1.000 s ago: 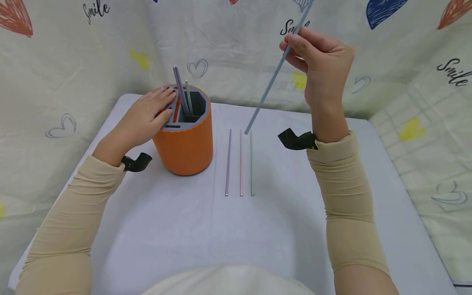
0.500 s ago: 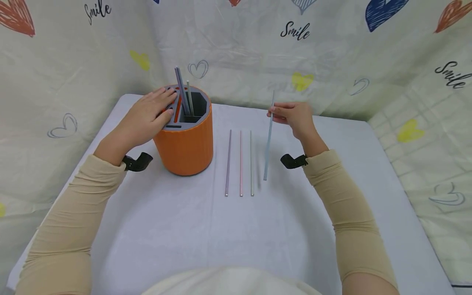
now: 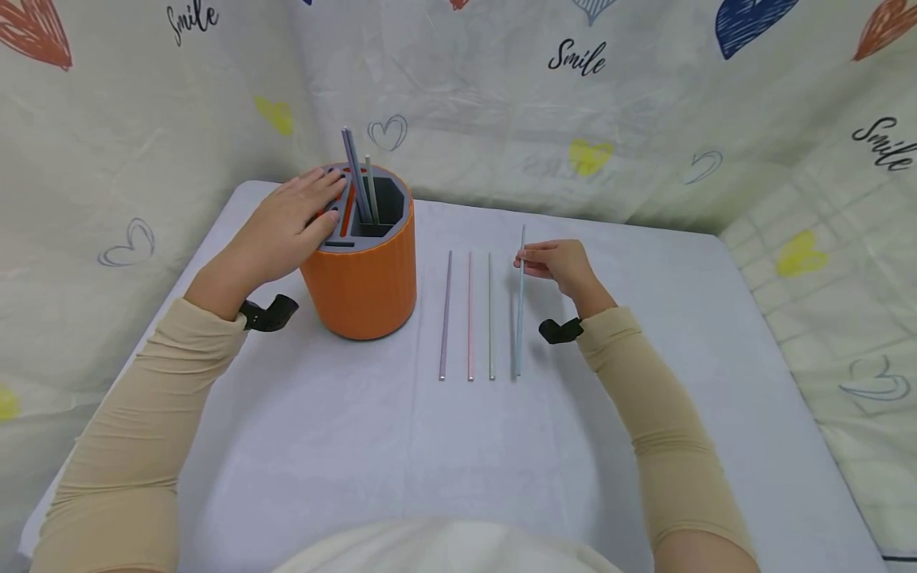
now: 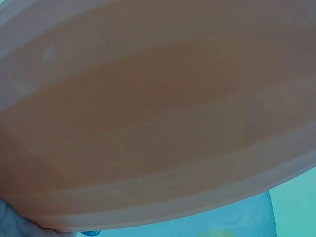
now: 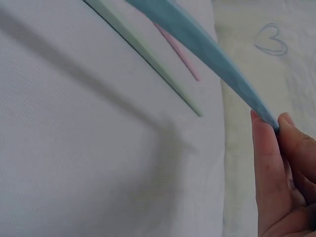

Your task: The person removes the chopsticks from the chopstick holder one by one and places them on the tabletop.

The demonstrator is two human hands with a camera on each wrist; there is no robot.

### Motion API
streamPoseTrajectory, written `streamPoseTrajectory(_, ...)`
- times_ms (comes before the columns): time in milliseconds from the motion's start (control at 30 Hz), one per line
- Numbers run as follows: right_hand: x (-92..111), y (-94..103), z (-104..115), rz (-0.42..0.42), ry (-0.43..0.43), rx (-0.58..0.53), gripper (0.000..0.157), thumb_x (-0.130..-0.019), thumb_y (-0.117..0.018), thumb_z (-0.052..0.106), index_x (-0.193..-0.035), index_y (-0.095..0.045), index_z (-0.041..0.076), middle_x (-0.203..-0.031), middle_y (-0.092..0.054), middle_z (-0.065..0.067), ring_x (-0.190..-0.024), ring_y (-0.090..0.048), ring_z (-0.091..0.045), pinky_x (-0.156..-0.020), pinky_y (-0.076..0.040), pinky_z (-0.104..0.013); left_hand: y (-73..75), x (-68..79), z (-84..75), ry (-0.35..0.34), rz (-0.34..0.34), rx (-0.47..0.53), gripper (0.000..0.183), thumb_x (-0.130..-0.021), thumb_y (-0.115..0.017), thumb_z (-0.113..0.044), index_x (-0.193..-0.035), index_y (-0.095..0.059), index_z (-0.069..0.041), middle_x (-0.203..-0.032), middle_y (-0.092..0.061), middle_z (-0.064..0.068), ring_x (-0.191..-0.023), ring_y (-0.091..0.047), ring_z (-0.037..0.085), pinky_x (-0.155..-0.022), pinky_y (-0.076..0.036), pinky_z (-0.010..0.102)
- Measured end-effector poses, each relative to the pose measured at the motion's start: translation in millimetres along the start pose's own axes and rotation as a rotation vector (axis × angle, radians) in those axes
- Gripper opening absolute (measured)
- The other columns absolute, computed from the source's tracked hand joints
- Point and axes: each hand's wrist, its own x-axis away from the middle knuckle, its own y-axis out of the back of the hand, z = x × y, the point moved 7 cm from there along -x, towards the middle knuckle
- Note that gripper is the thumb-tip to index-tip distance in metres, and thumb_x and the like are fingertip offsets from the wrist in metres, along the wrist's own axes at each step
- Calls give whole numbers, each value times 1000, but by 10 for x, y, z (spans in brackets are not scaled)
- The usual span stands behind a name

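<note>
Between the thumb and fingertips of my right hand (image 3: 566, 267) is a thin light blue stick (image 3: 520, 326), pinched near its far end. It hangs close over the table, its shadow just left of it. To its left, a green stick (image 3: 491, 318), a pink stick (image 3: 470, 318) and a purple stick (image 3: 446, 318) lie side by side in parallel. My left hand (image 3: 286, 223) rests, fingers extended, on the slotted grey top of an orange round holder (image 3: 361, 286). The holder's orange wall (image 4: 148, 123) fills most of the left wrist view.
Purple sticks (image 3: 357, 179) and a pale green stick (image 3: 371, 191) stand upright in the holder's open compartment. A white cloth (image 3: 401, 446) covers the table. A curtain (image 3: 487, 127) printed with hearts and words surrounds it at the back and sides.
My right hand has come down from high at the back right to low over the table, bringing the light blue stick alongside the others. My left hand stays on the holder.
</note>
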Motion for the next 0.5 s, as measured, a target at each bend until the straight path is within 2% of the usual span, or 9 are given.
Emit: streamPoseTrajectory(500,-255,-94,-321,29,-62,-84,8,-89,-69,-3,-96,-71,-1,-69,-74,-3,-65,-73,-10,-61,-59,-19,15,-2,-6,4,7,2,56,-106,-35,-29,-155,-30,-3,-164,-26,15,-156,-14,33,-128,-10,51)
